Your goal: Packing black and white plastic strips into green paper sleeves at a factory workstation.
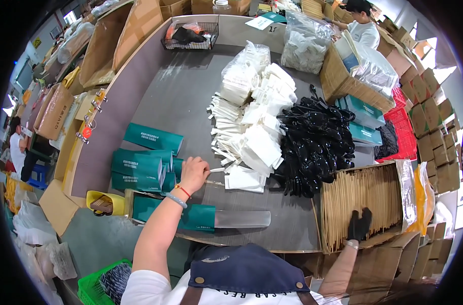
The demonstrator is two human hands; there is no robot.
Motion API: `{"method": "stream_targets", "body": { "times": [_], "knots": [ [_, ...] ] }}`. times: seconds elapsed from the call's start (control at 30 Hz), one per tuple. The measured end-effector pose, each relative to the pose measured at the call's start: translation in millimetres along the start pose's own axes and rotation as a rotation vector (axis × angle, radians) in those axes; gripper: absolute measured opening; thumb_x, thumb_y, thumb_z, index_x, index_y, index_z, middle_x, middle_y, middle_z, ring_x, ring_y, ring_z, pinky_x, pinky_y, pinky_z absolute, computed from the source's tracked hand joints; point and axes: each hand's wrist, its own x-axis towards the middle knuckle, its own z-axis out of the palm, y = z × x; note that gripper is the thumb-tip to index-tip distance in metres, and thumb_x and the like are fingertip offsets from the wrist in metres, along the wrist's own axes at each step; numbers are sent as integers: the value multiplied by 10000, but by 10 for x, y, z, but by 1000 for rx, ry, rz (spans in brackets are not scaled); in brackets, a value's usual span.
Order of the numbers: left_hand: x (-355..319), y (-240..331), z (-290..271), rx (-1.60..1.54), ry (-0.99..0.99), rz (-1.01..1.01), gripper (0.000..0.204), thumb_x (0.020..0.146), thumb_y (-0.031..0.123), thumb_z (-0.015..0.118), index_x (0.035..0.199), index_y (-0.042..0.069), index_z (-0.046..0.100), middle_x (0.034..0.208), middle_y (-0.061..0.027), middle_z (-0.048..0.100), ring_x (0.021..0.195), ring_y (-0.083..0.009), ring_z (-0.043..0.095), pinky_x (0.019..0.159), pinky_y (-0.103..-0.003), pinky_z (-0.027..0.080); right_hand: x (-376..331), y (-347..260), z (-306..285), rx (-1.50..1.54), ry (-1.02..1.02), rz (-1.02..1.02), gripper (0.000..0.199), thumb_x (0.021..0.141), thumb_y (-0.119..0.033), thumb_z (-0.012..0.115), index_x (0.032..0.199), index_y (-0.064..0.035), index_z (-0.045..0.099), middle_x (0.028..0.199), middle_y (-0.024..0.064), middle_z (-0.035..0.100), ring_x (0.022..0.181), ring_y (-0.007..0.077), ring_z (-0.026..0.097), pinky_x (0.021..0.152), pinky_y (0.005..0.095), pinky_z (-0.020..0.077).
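My left hand, bare with a red string and a grey band at the wrist, pinches the end of a narrow white paper packet beside the white pile. My right hand, in a black glove, rests over thin wooden sticks packed in a cardboard box; its fingers are apart. Several green printed sleeves lie left of my left hand. Below my left forearm lies another green sleeve, with a clear plastic bag sticking out of its right end.
White paper packets are heaped mid-table beside black plastic spoons. A wire basket stands at the far left corner. Green packs and a red crate are on the right. A person works at the far right.
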Motion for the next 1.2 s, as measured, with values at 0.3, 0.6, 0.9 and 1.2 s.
{"method": "stream_targets", "body": {
  "times": [0.3, 0.6, 0.9, 1.2],
  "knots": [
    [-75, 690, 119, -230, 176, 272, 179, 751, 96, 710, 865, 73, 575, 895, -107, 552, 860, -325, 545, 745, -424, 462, 202, 490, -137, -169, -166, 161, 205, 920, -125, 552, 800, 36, 509, 821, 193, 547, 787, 311, 551, 702, 393, 431],
    [-124, 804, 195, -214, -29, 137, 340, 704, 110, 771, 968, 58, 564, 936, -136, 555, 866, -348, 575, 734, -432, 485, 138, 4, -81, -56, -32, 329, 382, 1007, -207, 440, 1249, 70, 543, 1274, 244, 564, 1165, 367, 544, 1013, 410, 418],
    [-154, 811, 161, -402, -87, 50, 322, 722, 56, 744, 1005, 39, 593, 934, -156, 594, 873, -350, 607, 761, -417, 506, -540, -1962, 743, 221, -423, -242, 295, 785, -319, 758, 891, -70, 641, 825, 125, 635, 784, 328, 628, 658, 413, 483],
    [-605, 1092, -381, -757, -588, -55, 273, 717, 76, 735, 976, 35, 660, 901, -98, 672, 835, -243, 647, 754, -352, 507, -687, -1796, 943, 84, -382, -233, 163, 753, -201, 719, 842, -104, 624, 813, 110, 628, 757, 330, 626, 644, 432, 483]
  ]
}}
